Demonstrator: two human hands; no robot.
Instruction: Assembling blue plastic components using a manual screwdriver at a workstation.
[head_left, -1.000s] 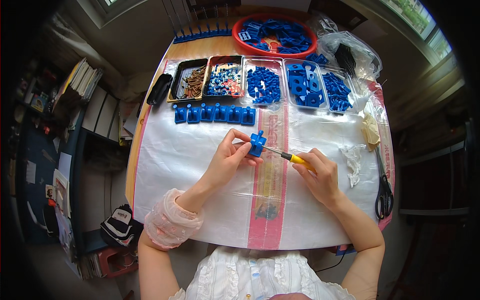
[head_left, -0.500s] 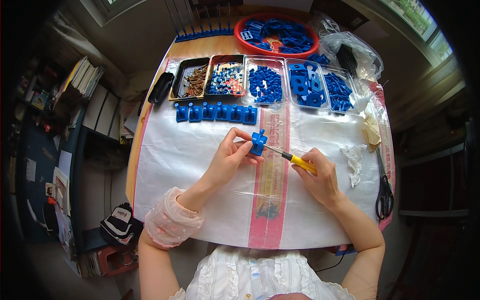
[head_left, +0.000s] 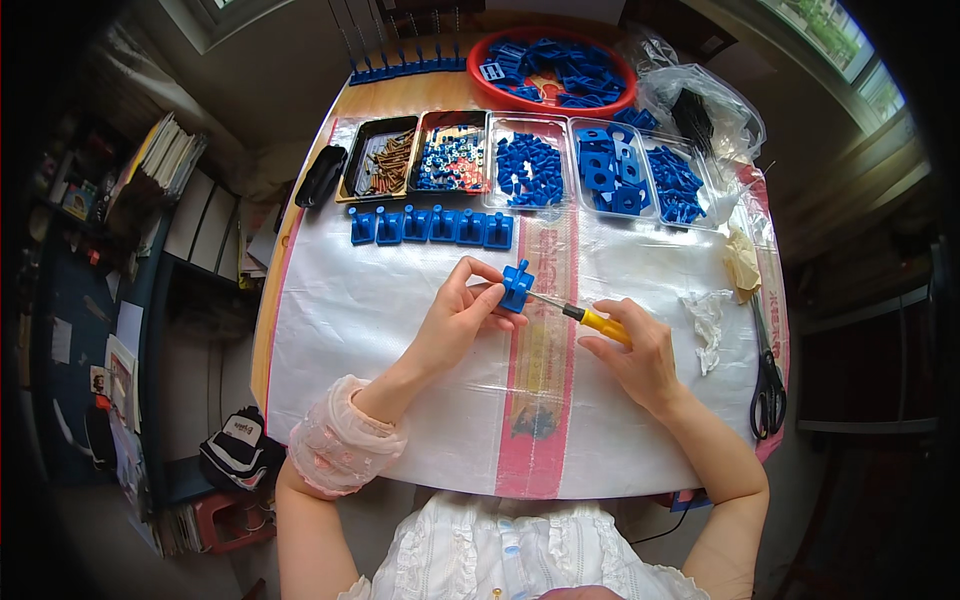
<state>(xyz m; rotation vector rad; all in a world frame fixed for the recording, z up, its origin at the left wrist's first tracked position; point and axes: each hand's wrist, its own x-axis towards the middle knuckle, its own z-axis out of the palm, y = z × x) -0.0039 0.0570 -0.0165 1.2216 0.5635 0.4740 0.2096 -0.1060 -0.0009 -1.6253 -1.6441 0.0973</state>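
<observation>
Over the middle of the table my left hand (head_left: 470, 308) pinches a small blue plastic part (head_left: 517, 287) with a peg on top. From the right, my right hand (head_left: 637, 345) holds a screwdriver (head_left: 603, 325) by its yellow and black handle. The thin shaft points left, and its tip meets the right side of the blue part. Whether a screw sits under the tip is too small to tell. Beyond my hands, several similar blue assembled pieces (head_left: 443, 226) stand in a row.
Behind the row are trays: long brown screws (head_left: 392, 160), nuts (head_left: 452, 155), small blue pieces (head_left: 530, 165), blue plates (head_left: 612, 170). A red basin (head_left: 480, 82) of blue parts is at the back. Scissors (head_left: 768, 390), crumpled tissue (head_left: 708, 325) and a plastic bag (head_left: 735, 100) lie right.
The fingers of my right hand have shifted on the screwdriver handle, the thumb now lower and looser. My left hand and the blue part stay in place.
</observation>
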